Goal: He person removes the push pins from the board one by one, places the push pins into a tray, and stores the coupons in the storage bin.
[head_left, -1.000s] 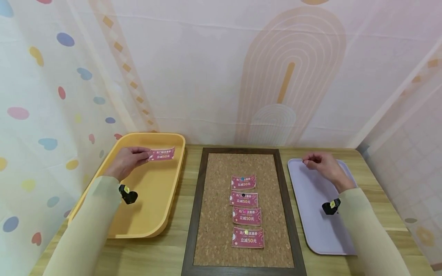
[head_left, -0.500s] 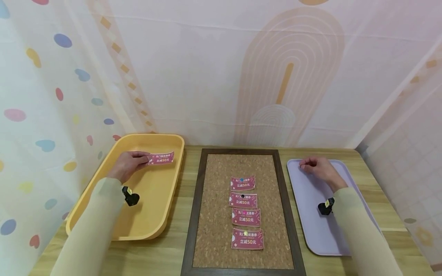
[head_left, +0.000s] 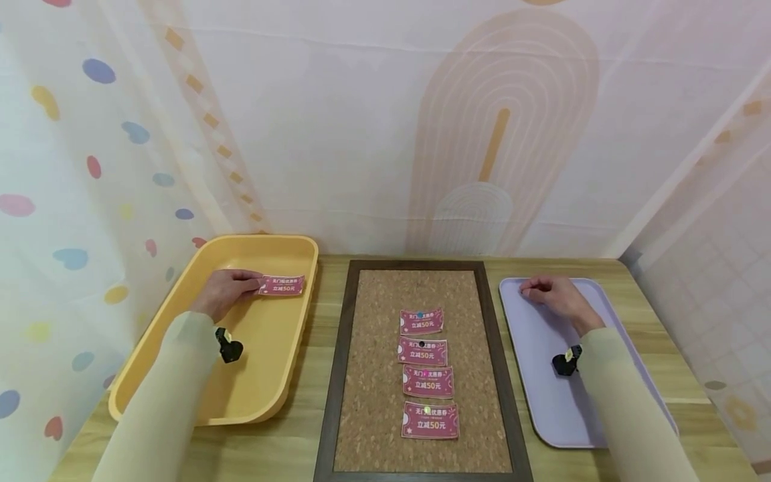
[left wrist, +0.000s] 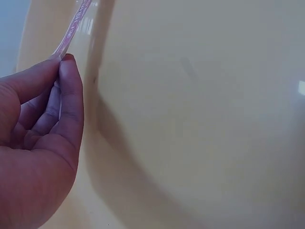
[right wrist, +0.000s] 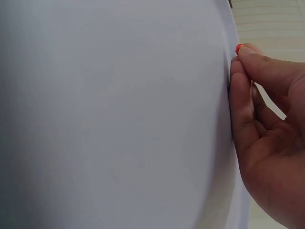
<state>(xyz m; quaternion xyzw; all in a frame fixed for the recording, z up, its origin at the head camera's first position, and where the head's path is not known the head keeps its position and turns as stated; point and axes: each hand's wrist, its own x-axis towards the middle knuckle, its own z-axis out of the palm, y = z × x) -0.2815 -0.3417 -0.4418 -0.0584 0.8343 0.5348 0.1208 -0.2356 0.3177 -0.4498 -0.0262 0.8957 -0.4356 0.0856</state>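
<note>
Over the yellow tray (head_left: 283, 395), my left hand (head_left: 227, 293) pinches one end of a pink paper coupon (head_left: 283, 285) between thumb and fingers. The left wrist view shows the coupon (left wrist: 75, 28) nearly edge-on. My right hand (head_left: 560, 300) is at the far left part of the lilac tray (head_left: 560, 402). In the right wrist view its thumb and fingertips pinch a small red push pin (right wrist: 239, 48), mostly covered by the fingers. Between the trays lies a framed corkboard (head_left: 376, 375) with several pink coupons (head_left: 429, 420) in a column, each with a coloured pin at its top.
The dark frame (head_left: 330, 408) of the corkboard lies on a wooden table (head_left: 289, 448) between the two trays. A patterned cloth (head_left: 361, 134) hangs behind the table and along both sides.
My left hand has lowered a little toward the yellow tray with the coupon. The right hand has shifted slightly left and down over the lilac tray, fingers still together.
</note>
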